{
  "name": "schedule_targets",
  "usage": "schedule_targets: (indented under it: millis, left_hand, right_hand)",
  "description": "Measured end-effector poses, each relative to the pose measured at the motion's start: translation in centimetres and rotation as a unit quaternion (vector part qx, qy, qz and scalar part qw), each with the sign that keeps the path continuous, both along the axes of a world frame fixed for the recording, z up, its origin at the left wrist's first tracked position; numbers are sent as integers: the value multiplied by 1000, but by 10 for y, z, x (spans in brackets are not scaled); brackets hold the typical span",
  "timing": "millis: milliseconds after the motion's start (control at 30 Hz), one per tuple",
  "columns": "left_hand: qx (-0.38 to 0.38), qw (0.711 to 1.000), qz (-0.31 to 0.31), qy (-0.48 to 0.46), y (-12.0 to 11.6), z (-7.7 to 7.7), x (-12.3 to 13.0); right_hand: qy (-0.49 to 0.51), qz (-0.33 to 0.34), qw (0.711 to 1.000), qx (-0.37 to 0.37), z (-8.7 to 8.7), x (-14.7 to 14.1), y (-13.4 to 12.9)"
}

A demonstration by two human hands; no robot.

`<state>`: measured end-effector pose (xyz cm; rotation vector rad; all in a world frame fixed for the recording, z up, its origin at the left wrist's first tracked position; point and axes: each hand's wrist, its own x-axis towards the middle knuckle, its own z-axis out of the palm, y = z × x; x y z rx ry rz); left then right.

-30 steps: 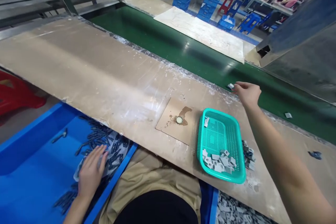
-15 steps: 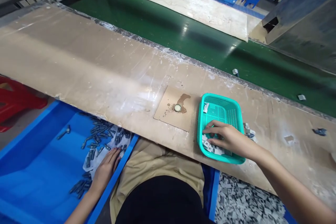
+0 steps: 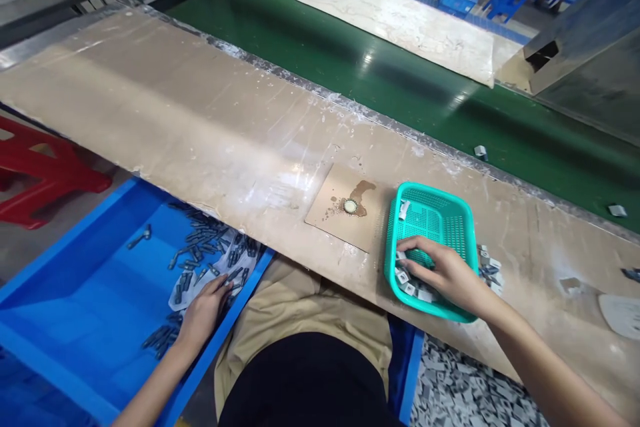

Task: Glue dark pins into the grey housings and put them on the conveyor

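Note:
My left hand is low inside the blue bin, its fingers pinched at a small dark elongated part. Several more dark parts lie around it, some on a crumpled white sheet. My right hand reaches into the green plastic basket. Thumb and fingers close around a small white block against the basket's left side; the fingertips partly hide it. More white blocks lie below the hand, and another white piece leans in the far left corner.
A cardboard square with a wet stain and a round pale disc lies left of the basket. Small parts sit at its right. Beyond the bench runs a green belt. A red stool stands left.
The view has shifted, so the scene sits further right. My left fingers have drawn in at a dark part. My right hand stays in the basket, its fingers slightly moved among the white blocks.

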<state>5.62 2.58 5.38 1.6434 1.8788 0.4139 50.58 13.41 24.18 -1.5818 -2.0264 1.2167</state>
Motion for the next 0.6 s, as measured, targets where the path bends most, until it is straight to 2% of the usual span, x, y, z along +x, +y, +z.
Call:
schedule_targets:
  millis: [67,167,233,300,367,433,500,600]
  left_hand:
    - [-5,1000,-18,8,3,2,-1]
    - [-1,1000,-18,0,9,12,1]
    - [-9,999,29,-30,14,23,4]
    - [-33,987,118,-105,20,37,9]
    - [-73,950,205,-224,27,54,14]
    - [-113,896,251,-350,33,73,20]
    - [-147,843,260,-447,37,90,27]
    - [-169,793,260,-524,37,108,37]
  right_hand:
    - [84,-84,992,-33,3,3,2]
    - [205,-199,957,-54,9,5,10]
    - [226,-226,945,-65,13,2,18]
    - [214,-215,949,-87,16,-6,27]
    - [197,-190,957,-100,17,-19,36]
    - [175,-159,968,-87,16,-34,45]
    - [139,-127,981,-43,14,-49,52]
    - [62,-104,991,62,11,-68,60]
